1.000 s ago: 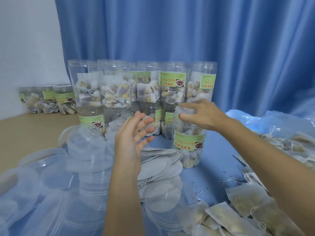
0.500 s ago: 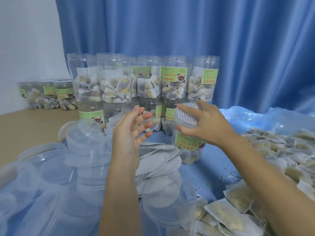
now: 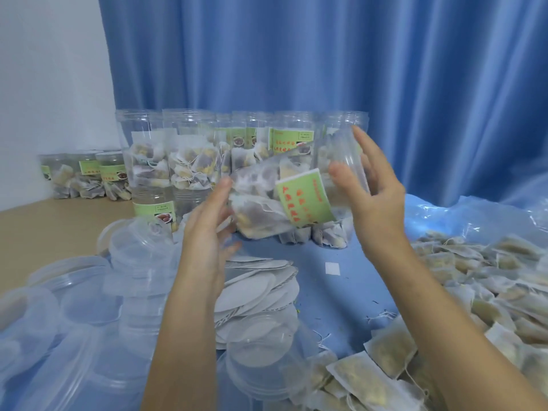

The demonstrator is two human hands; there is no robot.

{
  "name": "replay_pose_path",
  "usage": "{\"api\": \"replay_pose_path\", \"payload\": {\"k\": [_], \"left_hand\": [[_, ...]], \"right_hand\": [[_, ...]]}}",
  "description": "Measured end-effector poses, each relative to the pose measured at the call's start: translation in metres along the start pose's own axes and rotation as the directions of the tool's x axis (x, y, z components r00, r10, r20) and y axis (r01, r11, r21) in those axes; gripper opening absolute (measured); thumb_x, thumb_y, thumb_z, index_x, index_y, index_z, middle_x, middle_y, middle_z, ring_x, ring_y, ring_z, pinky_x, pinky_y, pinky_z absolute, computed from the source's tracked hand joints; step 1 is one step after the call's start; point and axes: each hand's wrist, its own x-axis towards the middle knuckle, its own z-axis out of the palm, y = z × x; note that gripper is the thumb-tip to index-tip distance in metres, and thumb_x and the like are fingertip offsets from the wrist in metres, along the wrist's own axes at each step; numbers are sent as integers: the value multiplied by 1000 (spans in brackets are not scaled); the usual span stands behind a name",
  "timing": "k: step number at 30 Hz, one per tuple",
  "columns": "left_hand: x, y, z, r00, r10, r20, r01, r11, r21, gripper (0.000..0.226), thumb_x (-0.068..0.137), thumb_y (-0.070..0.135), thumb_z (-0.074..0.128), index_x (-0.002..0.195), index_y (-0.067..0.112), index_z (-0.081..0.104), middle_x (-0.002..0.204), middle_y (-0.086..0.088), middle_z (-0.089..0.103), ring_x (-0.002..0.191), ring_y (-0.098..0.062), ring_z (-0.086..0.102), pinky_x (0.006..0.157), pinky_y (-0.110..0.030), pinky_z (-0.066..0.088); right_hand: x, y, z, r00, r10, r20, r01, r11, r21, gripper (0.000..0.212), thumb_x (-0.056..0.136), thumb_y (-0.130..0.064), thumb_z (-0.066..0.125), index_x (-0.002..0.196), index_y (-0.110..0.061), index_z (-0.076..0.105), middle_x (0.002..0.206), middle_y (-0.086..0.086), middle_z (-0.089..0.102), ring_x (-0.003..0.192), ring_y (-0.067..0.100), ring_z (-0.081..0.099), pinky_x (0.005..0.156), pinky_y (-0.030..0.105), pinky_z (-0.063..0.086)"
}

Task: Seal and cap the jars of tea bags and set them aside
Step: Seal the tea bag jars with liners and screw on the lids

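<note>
A clear plastic jar of tea bags (image 3: 305,200) with a green label hangs tilted almost on its side above the table, open mouth toward the right. My right hand (image 3: 378,203) grips its neck end, thumb in front and fingers behind. My left hand (image 3: 207,235) cups the jar's bottom end, with the thumb up against the base and the fingers curled beneath. No lid is on this jar. Round white seal discs (image 3: 261,286) lie fanned out on the blue sheet below my hands. Clear plastic lids (image 3: 139,262) are piled at the left.
Open filled jars (image 3: 184,161) stand stacked in two layers at the back before a blue curtain (image 3: 326,54). Three shorter jars (image 3: 86,176) sit far left by the wall. Loose tea bags (image 3: 474,292) cover the right side. A small white square (image 3: 332,268) lies on the sheet.
The jar stood on the table under my right hand. It has been lifted and tipped onto its side, and my left hand has come up to hold its bottom.
</note>
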Motion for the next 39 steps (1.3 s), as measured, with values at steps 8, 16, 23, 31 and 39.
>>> {"api": "replay_pose_path", "payload": {"k": [8, 16, 23, 31, 39], "left_hand": [[-2, 12, -25, 999, 4, 35, -3, 1000, -27, 19, 56, 50, 67, 61, 33, 75, 73, 5, 74, 67, -18, 73, 63, -37, 57], [-2, 8, -39, 998, 46, 32, -44, 996, -76, 29, 55, 24, 75, 84, 24, 71, 77, 9, 73, 70, -10, 70, 81, -38, 47], [-5, 1, -33, 998, 49, 50, -41, 988, -146, 11, 60, 32, 64, 56, 29, 73, 64, 12, 70, 59, -11, 69, 60, -31, 54], [-4, -5, -33, 992, 110, -66, -120, 974, -194, 37, 54, 31, 72, 89, 19, 65, 72, 12, 72, 68, -10, 69, 57, -27, 51], [-10, 8, -20, 996, 68, -61, -72, 995, -68, 41, 62, 59, 60, 89, 31, 74, 97, 2, 75, 95, -24, 70, 81, -41, 56]], "right_hand": [[-4, 1, -5, 785, 182, 592, -202, 979, -33, 64, 62, -58, 61, 122, -61, 38, 133, -12, 49, 119, 0, 51, 90, 19, 47], [-6, 6, -4, 681, 512, 524, -371, 858, -355, 86, 58, -93, 30, 116, -34, 53, 65, 5, 71, 57, 22, 69, 55, 32, 58], [2, -3, -12, 681, 150, 717, -17, 982, -189, 94, 57, -46, 81, 131, -65, 28, 144, -34, 28, 124, 6, 48, 87, 26, 51], [-16, 3, 11, 866, 199, 459, -143, 978, -154, 67, 53, -66, 65, 117, -58, 44, 111, -8, 61, 84, 10, 68, 57, 19, 51], [-23, 3, 26, 931, 116, 345, -147, 987, 63, 86, 56, -32, 83, 130, -48, 43, 127, -39, 48, 115, -19, 45, 95, 19, 48]]}}
